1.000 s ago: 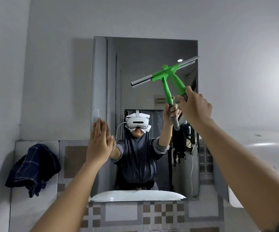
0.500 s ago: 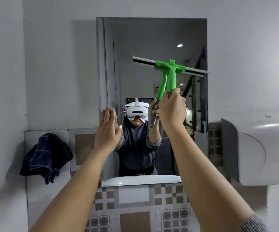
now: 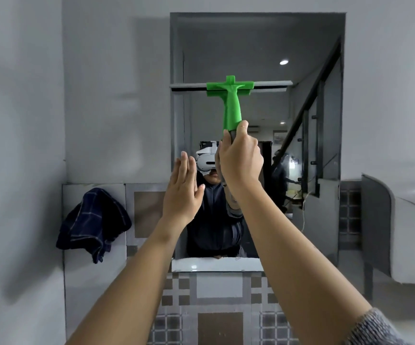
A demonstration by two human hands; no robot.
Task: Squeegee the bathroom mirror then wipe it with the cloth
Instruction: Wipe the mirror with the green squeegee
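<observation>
Overhead, green squeegee point(image 3: 230, 100) on mirror point(image 3: 256, 51)

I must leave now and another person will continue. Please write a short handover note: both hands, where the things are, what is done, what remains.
Right hand: shut on the green plastic squeegee, handle upright, blade level across the upper left part of the wall mirror.
Left hand: open, flat, empty, raised at the mirror's lower left.
Dark blue checked cloth: hanging on the tiled wall left of the mirror, untouched.
Done: squeegee set high on the glass.
Left: pull the strokes down, then wipe with the cloth.
</observation>
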